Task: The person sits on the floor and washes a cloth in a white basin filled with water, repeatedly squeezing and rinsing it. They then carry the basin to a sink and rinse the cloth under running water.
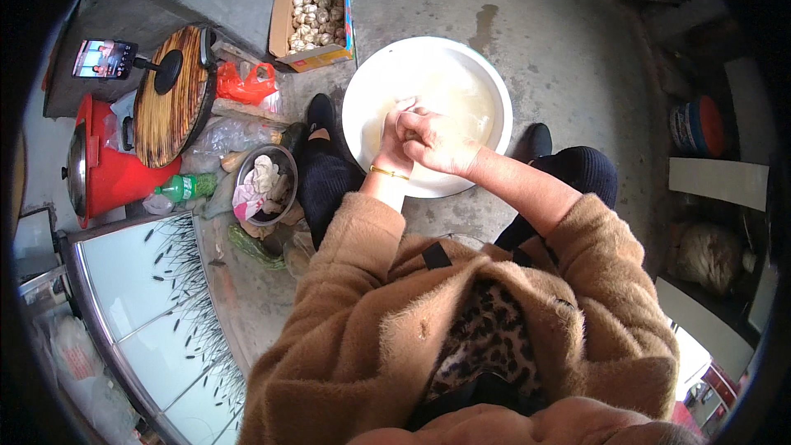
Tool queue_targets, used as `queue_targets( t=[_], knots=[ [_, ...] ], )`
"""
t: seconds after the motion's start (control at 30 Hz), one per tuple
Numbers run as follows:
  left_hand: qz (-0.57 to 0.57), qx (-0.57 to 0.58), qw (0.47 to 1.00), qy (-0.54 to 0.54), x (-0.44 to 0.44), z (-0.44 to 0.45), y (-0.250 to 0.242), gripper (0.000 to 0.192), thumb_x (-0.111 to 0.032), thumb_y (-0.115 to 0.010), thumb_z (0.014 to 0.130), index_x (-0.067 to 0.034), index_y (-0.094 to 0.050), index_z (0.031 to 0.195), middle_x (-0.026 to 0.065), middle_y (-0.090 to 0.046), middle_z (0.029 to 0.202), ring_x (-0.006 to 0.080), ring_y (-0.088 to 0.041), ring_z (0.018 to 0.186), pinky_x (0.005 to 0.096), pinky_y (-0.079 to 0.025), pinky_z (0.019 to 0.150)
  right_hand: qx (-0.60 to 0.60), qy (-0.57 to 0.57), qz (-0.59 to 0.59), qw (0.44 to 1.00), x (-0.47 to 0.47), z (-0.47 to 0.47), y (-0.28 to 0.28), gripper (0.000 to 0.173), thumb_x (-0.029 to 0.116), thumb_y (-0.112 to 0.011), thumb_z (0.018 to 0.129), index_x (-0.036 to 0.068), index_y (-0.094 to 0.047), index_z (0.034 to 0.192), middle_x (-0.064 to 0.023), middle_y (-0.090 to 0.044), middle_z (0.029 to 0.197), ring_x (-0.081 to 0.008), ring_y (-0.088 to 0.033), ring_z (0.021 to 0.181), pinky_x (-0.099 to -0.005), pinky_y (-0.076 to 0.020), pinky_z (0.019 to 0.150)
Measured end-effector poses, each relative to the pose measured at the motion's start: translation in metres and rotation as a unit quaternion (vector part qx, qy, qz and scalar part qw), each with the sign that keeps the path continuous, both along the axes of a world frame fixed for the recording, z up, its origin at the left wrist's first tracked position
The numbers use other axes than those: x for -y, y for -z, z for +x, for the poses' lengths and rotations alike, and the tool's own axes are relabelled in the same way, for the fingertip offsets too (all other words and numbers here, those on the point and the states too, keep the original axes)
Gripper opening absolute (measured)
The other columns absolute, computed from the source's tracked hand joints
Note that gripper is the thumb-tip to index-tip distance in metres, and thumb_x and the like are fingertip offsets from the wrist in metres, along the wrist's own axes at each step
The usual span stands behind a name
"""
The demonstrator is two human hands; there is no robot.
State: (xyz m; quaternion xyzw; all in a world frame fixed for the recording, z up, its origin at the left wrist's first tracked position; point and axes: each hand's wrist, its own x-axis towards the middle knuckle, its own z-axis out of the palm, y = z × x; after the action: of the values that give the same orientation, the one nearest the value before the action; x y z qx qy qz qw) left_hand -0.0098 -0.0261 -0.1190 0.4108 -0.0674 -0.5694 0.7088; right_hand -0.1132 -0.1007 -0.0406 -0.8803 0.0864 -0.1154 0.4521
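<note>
A large white basin (503, 96) stands on the floor between my feet, with cloudy water (473, 108) in it. Over its near half my two hands meet. My left hand (393, 145), with a gold bracelet (389, 172) at the wrist, is turned partly palm up under the other. Curled fingers of my right hand (440, 141) press against the left palm and fingers. Whether anything lies between the hands is hidden.
A cardboard box (281, 18) of garlic bulbs (318, 15) stands beyond the basin. Left are a bowl (291, 182) with crumpled cloths, a green bottle (179, 188), a red tub (123, 179), a round wooden lid (170, 123) and a phone (104, 59). A bucket (697, 127) stands right.
</note>
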Motion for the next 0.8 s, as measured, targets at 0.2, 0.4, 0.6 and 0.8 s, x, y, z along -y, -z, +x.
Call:
queue_targets(
  t=[0.2, 0.4, 0.6, 0.8],
  knots=[
    [-0.093, -0.144, 0.985, -0.020, 0.012, -0.006, 0.029, 0.042, -0.039, -0.032, 0.092, -0.008, -0.054, 0.110, 0.0095, -0.055, 0.116, 0.0247, -0.050, 0.111, 0.0385, -0.039, 0.099, -0.033, 0.067, -0.168, 0.983, 0.000, 0.006, 0.007, 0.019, 0.020, -0.049, 0.087, 0.006, -0.060, 0.088, -0.0154, -0.063, 0.081, -0.0315, -0.062, 0.080, -0.0394, -0.0493, 0.074],
    [0.053, -0.157, 0.977, -0.135, 0.027, -0.019, 0.026, 0.030, -0.026, -0.033, 0.093, -0.010, -0.055, 0.105, 0.0105, -0.058, 0.105, 0.0219, -0.056, 0.102, 0.0387, -0.046, 0.088, -0.042, 0.064, -0.283, 0.956, 0.025, 0.015, 0.025, 0.029, 0.030, -0.049, 0.086, 0.007, -0.063, 0.074, -0.0130, -0.063, 0.074, -0.0321, -0.062, 0.070, -0.0425, -0.0495, 0.070],
    [-0.070, -0.079, 0.994, -0.020, 0.018, -0.012, 0.023, 0.032, -0.033, -0.034, 0.094, -0.011, -0.055, 0.100, 0.0096, -0.059, 0.102, 0.0240, -0.057, 0.099, 0.0402, -0.045, 0.090, -0.022, 0.103, -0.185, 0.977, -0.001, 0.003, 0.002, 0.028, 0.027, -0.046, 0.090, 0.006, -0.059, 0.078, -0.0174, -0.062, 0.079, -0.0333, -0.062, 0.079, -0.0446, -0.0478, 0.076],
    [0.022, -0.195, 0.976, -0.098, 0.016, -0.013, 0.013, 0.034, -0.025, -0.032, 0.096, -0.007, -0.060, 0.088, 0.0047, -0.063, 0.083, 0.0157, -0.060, 0.068, 0.0277, -0.050, 0.059, -0.054, 0.166, -0.168, 0.970, 0.024, 0.009, 0.014, 0.030, 0.027, -0.046, 0.090, 0.003, -0.058, 0.078, -0.0182, -0.063, 0.071, -0.0367, -0.062, 0.066, -0.0454, -0.0489, 0.065]
  ],
)
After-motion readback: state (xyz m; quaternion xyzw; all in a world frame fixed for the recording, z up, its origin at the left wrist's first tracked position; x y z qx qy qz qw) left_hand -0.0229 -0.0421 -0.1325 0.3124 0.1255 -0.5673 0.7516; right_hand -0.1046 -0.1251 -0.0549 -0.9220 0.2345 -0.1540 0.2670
